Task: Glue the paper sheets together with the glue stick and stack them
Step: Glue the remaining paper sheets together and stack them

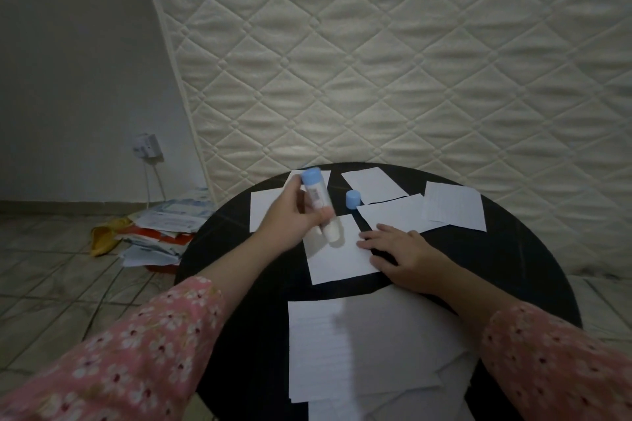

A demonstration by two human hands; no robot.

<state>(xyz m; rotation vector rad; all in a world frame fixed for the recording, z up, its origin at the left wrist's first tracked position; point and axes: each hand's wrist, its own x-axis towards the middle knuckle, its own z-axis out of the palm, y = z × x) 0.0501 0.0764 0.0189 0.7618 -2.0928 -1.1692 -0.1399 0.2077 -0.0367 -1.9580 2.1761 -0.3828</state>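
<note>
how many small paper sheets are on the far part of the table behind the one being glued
4: one far left under the hand, one behind the glue stick, one far centre, one right. Overlaps may hide others.

Near paper stack cut off below
</note>
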